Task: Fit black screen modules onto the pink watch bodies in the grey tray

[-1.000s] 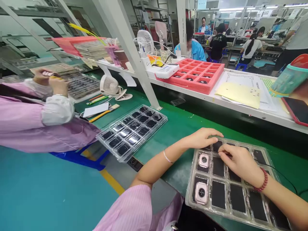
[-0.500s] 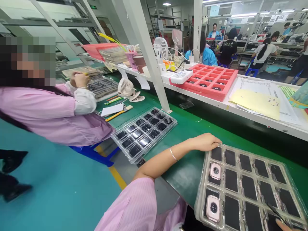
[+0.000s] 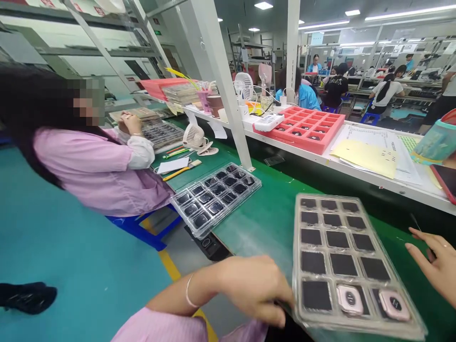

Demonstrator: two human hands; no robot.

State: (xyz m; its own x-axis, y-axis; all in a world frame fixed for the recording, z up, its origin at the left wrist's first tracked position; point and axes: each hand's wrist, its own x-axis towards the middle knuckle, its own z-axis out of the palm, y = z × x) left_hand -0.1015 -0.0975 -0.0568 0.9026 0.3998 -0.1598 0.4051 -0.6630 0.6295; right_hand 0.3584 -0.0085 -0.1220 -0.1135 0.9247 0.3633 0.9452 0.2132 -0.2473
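Where the tray (image 3: pixel 356 322) lies: green counter (image 3: pixel 265 223), lower right of the frame, two pink watch cases (image 3: pixel 350 299) in its bottom row.
Left hand (image 3: pixel 254 287): curls at the tray's left edge, its grip impossible to tell.
Right hand (image 3: pixel 438 261): grip parted, at the frame's right edge.
Pink watch cases: could slide if a one-sided tug tilts the tray.

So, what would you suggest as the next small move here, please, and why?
I'd probably bring the right hand to the right edge of the tray: that hand is apart from it, the left hand is at its near left corner, and two watches lie in the nearest row, so steadying both sides might keep them in place.
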